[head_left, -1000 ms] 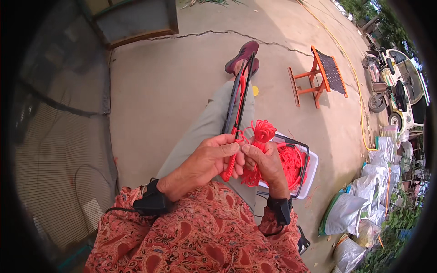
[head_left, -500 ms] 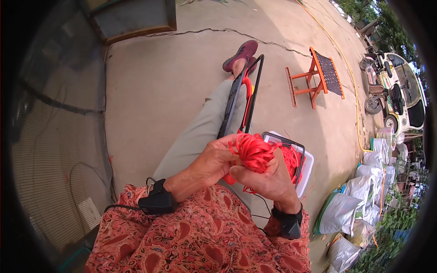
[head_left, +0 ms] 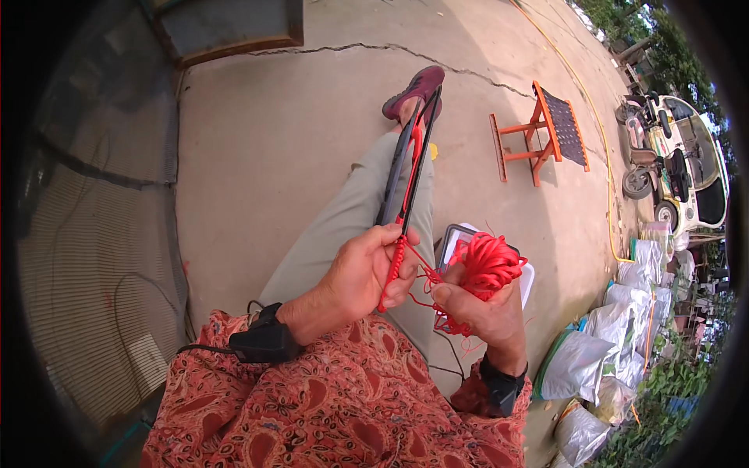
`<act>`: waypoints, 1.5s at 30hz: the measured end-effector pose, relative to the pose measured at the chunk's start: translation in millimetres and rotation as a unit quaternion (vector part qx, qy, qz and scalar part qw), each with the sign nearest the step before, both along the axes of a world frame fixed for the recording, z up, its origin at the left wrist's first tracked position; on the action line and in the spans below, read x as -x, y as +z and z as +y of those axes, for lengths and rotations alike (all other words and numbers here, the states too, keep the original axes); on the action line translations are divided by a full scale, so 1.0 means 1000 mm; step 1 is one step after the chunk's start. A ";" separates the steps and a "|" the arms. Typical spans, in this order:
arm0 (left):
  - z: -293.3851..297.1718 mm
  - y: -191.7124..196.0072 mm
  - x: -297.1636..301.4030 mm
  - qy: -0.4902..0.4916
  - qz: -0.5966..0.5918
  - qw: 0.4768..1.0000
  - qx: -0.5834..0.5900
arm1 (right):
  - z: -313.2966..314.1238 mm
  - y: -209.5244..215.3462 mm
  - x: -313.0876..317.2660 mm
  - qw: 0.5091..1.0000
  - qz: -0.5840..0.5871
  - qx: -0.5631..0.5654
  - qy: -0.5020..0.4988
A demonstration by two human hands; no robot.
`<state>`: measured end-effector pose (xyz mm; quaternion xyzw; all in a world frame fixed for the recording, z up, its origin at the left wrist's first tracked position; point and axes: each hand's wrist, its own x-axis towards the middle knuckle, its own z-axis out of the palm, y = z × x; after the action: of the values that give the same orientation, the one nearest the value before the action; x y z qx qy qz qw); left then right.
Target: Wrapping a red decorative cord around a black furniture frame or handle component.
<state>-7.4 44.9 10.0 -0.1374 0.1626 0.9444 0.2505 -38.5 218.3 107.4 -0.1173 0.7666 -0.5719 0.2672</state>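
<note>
Since half a second ago the right hand (head_left: 485,312) has swung out to the right with its bundle of red cord (head_left: 488,264), so the two hands now sit a bit apart instead of bunched together over the lap. It's closed around that bundle, with thin strands running across to the left.

Left hand (head_left: 365,273) is pinched on the near end of the black frame (head_left: 406,168), right where a short run of red knotted wrapping (head_left: 392,269) sits. That frame is a long narrow loop lying along the outstretched leg, far end up by the maroon shoe (head_left: 413,90).

Progress-wise, I'd say it's early days: only the stretch under the left fingers looks covered in knots, plus a bit of red further up the middle, and most of the frame is bare black. Plenty of cord left in the bundle too.

Around it: white tray (head_left: 524,282) by the knee, orange stool (head_left: 546,129) on the concrete, filled white sacks (head_left: 581,363) off right.
</note>
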 end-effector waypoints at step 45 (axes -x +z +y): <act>-0.037 0.008 -0.008 0.050 0.126 0.887 0.442 | -0.023 -0.065 0.015 0.836 0.354 -0.300 0.294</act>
<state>1.0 8.0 18.0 -0.1221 0.5864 0.7953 0.0934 -53.7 195.7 42.8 -0.4457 0.8722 -0.1281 0.1555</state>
